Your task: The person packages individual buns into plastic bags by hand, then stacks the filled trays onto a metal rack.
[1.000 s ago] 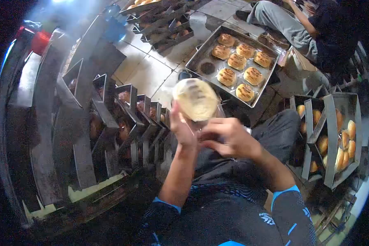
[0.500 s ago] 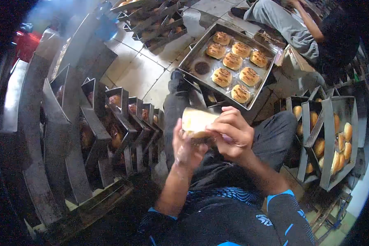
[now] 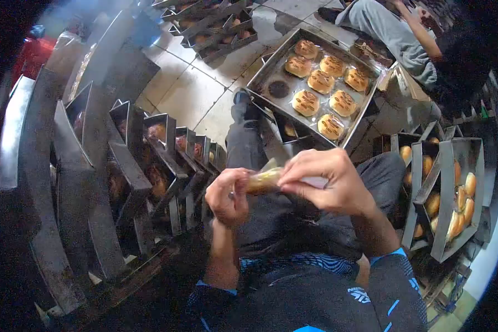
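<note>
Between left hand (image 3: 225,197) and right hand (image 3: 331,180), both gripping, a bun (image 3: 264,181) (blurred) points lengthwise left-to-right.

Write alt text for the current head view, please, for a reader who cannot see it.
A bare left hand and bare right hand hold a yellowish item in clear wrapping over dark trousers. Beyond is a square grey metal tray of eight round browned buns, with dark metal trays along both sides.

Tiled gap (image 3: 198,105) between left pans (image 3: 128,180) and bun tray (image 3: 287,105); knee (image 3: 384,170) before right pans (image 3: 449,185).
</note>
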Available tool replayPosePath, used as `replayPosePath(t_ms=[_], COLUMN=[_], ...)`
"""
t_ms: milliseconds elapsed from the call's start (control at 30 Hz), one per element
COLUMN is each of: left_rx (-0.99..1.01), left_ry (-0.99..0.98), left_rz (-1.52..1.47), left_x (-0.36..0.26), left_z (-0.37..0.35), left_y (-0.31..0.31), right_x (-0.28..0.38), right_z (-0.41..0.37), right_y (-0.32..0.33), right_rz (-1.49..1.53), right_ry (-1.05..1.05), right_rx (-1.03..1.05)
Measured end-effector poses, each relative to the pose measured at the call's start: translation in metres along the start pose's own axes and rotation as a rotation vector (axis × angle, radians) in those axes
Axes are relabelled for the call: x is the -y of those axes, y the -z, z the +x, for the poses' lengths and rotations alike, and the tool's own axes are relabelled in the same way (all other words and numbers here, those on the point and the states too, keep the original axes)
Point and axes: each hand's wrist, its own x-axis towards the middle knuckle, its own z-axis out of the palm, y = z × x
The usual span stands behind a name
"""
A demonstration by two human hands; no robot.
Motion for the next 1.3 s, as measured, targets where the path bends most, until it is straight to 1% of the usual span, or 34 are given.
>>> replayPosePath(t_ms=[33,67,100,167,233,300,400,433,467,500,567,600,667,700,733,767,800,867,900,967,1000,1100,1133,1233,1267,1300], left_rx=[-0.016,-0.109,-0.191,-0.315,-0.355,-0.367,-0.332,-0.311,-0.286,-0.269,-0.237,-0.283,-0.337,-0.368,-0.408,-0.404,-0.353,-0.236,-0.225,-0.238,-0.246,-0.241,-0.206,-0.134,-0.19,-0.222], left_ry=[-0.036,0.06,0.108,0.202,0.141,0.094,0.061,0.049,0.048,0.098,0.173,0.119,-0.051,-0.131,-0.275,-0.291,-0.272,-0.12,-0.05,-0.061,-0.061,-0.006,0.007,-0.053,-0.056,-0.061], left_rz=[0.079,0.031,-0.053,-0.052,-0.029,-0.013,-0.003,-0.008,-0.009,-0.022,-0.049,-0.158,-0.024,0.047,0.151,0.112,0.167,0.315,0.307,0.246,0.208,0.142,0.126,0.145,0.169,0.274], left_x=[0.002,0.007,0.01,0.013,0.018,0.017,0.01,0.01,0.007,0.001,-0.01,-0.008,-0.014,-0.017,-0.014,-0.011,0.0,0.029,0.056,0.062,0.058,0.052,0.051,0.052,0.058,0.061], left_z=[-0.001,-0.008,-0.007,-0.009,-0.011,-0.007,-0.005,-0.006,-0.01,-0.015,-0.015,-0.014,0.0,0.008,0.013,0.011,0.01,0.002,-0.009,-0.016,-0.018,-0.025,-0.024,-0.009,-0.003,0.011], left_y=[0.004,0.007,0.011,0.023,0.028,0.029,0.022,0.016,0.01,0.003,-0.015,-0.022,-0.013,-0.007,0.002,0.008,0.012,0.014,0.011,0.015,0.017,0.017,0.016,-0.005,-0.013,-0.01], right_x=[0.005,0.014,0.018,0.002,-0.022,-0.05,-0.094,-0.099,-0.077,-0.058,-0.044,-0.034,-0.013,-0.004,0.003,0.005,-0.017,-0.092,-0.115,-0.111,-0.105,-0.111,-0.112,-0.114,-0.112,-0.119], right_z=[-0.003,-0.006,-0.009,-0.02,-0.031,-0.042,-0.069,-0.064,-0.057,-0.048,-0.036,-0.028,-0.015,-0.014,-0.013,-0.01,-0.009,0.002,0.009,0.006,0.004,0.007,0.01,0.036,0.053,0.072], right_y=[0.006,0.016,0.025,0.045,0.062,0.064,0.006,-0.002,-0.019,-0.03,-0.036,-0.035,-0.031,-0.029,-0.024,-0.023,-0.035,-0.048,-0.056,-0.064,-0.072,-0.07,-0.069,-0.079,-0.081,-0.076], right_rz=[0.054,0.108,0.163,1.078,0.998,0.285,-0.983,-0.44,0.062,0.061,-0.118,-0.08,0.005,-0.121,-0.25,-0.381,-0.335,-0.283,-0.116,-0.02,0.107,-0.193,-0.301,-0.272,-0.305,-0.343], right_ry=[0.001,0.003,0.005,0.369,0.233,-0.262,-0.256,-0.089,-0.218,-0.117,0.082,0.06,0.003,0.106,0.215,0.33,0.462,0.309,0.076,0.123,0.073,0.228,0.27,0.344,0.358,0.396], right_rx=[-0.045,-0.086,-0.121,0.123,0.382,0.327,-0.182,-0.266,-0.34,-0.399,-0.375,-0.421,-0.487,-0.505,-0.52,-0.531,-0.654,-0.545,-0.504,-0.49,-0.513,-0.483,-0.49,-0.427,-0.416,-0.513])
